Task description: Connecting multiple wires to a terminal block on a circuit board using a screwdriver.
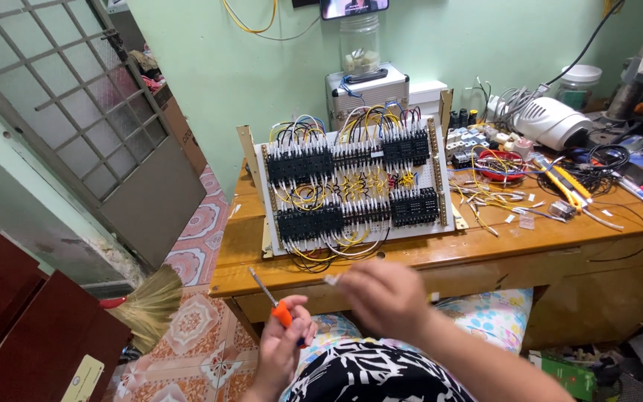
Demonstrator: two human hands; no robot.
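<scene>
Left hand (286,344) grips screwdriver (273,303) — right hand (381,294) pinches, seemingly, a wire end (331,279).

Orange-handled screwdriver (277,305); black relays (301,165); mint-green wall (262,67).

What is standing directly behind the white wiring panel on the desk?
Behind the wiring panel stands a silver case with a clear jar on top. The panel covers the case's lower part.

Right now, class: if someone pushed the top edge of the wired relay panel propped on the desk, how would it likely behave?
The wired relay panel would probably tip, since it leans tilted on the wooden desk. It likely feels heavy for its size, being packed with black relay blocks. Its looping yellow wires look floppy and could snag.
</scene>
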